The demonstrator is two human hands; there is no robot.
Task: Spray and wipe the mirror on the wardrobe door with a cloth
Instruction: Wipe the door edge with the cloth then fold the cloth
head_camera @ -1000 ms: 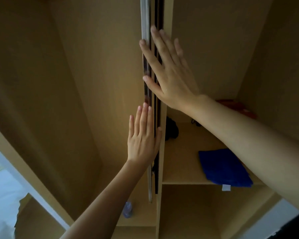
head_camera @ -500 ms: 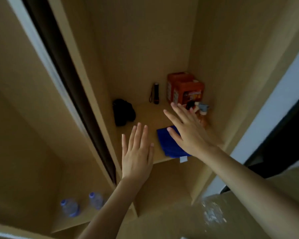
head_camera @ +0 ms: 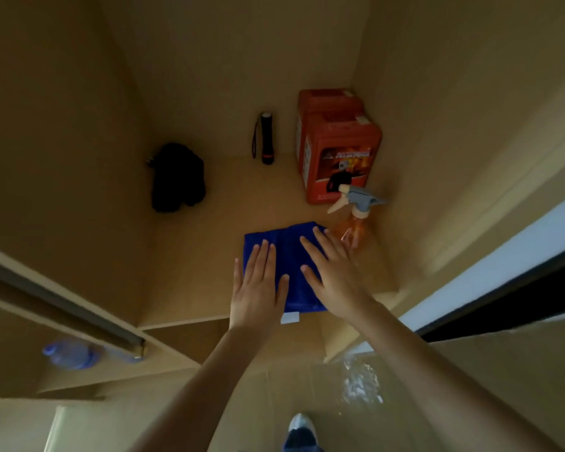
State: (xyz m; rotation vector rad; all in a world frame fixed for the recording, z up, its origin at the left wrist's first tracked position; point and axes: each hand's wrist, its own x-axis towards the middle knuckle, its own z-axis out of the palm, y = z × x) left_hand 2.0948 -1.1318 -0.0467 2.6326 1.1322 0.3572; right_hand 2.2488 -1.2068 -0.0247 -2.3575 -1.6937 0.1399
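Observation:
A folded blue cloth (head_camera: 291, 246) lies on a wardrobe shelf (head_camera: 216, 256) near its front edge. Just right of it stands an orange spray bottle (head_camera: 354, 228) with a grey trigger head. My left hand (head_camera: 258, 288) is stretched flat with straight fingers over the cloth's left part. My right hand (head_camera: 333, 275) is spread over the cloth's right part, its fingertips close to the bottle. Neither hand holds anything. The sliding door's edge (head_camera: 66, 308) runs along the lower left; its mirror face does not show.
At the back of the shelf are a black bundle (head_camera: 177, 177), a black torch (head_camera: 266, 138) and two orange boxes (head_camera: 336, 145). A water bottle (head_camera: 72, 355) lies on a lower shelf at the left. A shoe (head_camera: 302, 432) shows below on the floor.
Both hands left the door's edge and came down over the shelf. They now lie over the blue cloth, and the view has tilted down to the shelf.

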